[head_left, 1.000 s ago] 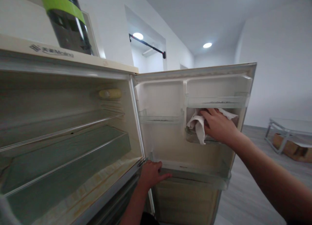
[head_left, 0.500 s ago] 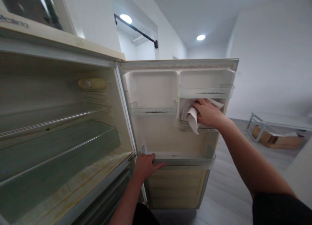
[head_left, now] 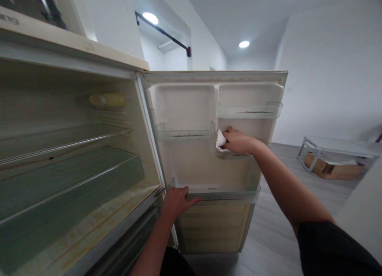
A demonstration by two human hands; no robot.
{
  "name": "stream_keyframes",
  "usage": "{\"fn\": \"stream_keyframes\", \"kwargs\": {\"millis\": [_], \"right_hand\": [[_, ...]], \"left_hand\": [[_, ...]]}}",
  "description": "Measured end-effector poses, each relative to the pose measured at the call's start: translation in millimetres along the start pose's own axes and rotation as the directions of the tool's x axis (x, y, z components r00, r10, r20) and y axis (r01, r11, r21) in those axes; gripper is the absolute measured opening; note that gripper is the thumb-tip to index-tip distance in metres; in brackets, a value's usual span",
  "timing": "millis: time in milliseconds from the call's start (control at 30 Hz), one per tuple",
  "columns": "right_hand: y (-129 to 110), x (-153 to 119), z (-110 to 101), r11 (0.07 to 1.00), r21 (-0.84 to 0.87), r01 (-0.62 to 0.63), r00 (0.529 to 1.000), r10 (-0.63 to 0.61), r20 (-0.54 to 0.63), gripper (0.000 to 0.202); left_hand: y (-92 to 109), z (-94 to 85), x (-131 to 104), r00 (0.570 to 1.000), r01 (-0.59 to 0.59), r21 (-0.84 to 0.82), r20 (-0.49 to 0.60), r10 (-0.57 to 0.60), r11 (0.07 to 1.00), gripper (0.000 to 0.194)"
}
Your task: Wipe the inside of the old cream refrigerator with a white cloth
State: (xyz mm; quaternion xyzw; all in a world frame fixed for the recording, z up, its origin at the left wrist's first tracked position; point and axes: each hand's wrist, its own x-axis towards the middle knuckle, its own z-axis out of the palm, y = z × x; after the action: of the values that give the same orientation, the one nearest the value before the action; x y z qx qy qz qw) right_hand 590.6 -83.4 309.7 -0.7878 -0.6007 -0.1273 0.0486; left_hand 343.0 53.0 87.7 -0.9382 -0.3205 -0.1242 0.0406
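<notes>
White cloth with a scalloped edge (head_left: 221,139) is at the left end of the small clear plastic bin (head_left: 238,156), hinge-side end, under the right hand's fingers. Largest first: cream refrigerator (head_left: 68,45) on the left, open, with its off-white door (head_left: 193,160) swung out to the right. Long clear bottom bin (head_left: 229,198) runs across the door, below the small bin. Right forearm comes in from lower right. Left hand (head_left: 176,202) is at the hinge-side end of the bottom bin, thumb spread from the fingers, nothing seen in it; contact with the rim likely. Right hand (head_left: 238,142) is palm down over the small bin, grip narrow, pressing on bunched cloth; exact pinch hidden. Key relation: cloth lies just left of the right grip, touching the fingers, so the right is the nearer hand; the left is lower, further left, well apart. Bin's long axis runs left-right; the cloth is too bunched to give a clear one, visible part roughly upright, lower edge trailing along the rim.
</notes>
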Motion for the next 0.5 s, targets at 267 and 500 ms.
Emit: {"fn": "stream_keyframes", "kwargs": {"millis": [267, 500], "right_hand": [[36.1, -12.5, -7.8, 0.902, 0.235, 0.363, 0.927, -0.376, 0.007, 0.027], [70.1, -48.5, -17.1, 0.906, 0.300, 0.299, 0.946, -0.322, 0.029, 0.024]], "left_hand": [[-4.2, 1.5, -2.2, 1.000, -0.005, 0.012, -0.019, 0.005, 1.000, 0.072], [-8.2, -0.1, -6.1, 1.000, -0.012, 0.015, -0.003, 0.012, 1.000, 0.072]]}}
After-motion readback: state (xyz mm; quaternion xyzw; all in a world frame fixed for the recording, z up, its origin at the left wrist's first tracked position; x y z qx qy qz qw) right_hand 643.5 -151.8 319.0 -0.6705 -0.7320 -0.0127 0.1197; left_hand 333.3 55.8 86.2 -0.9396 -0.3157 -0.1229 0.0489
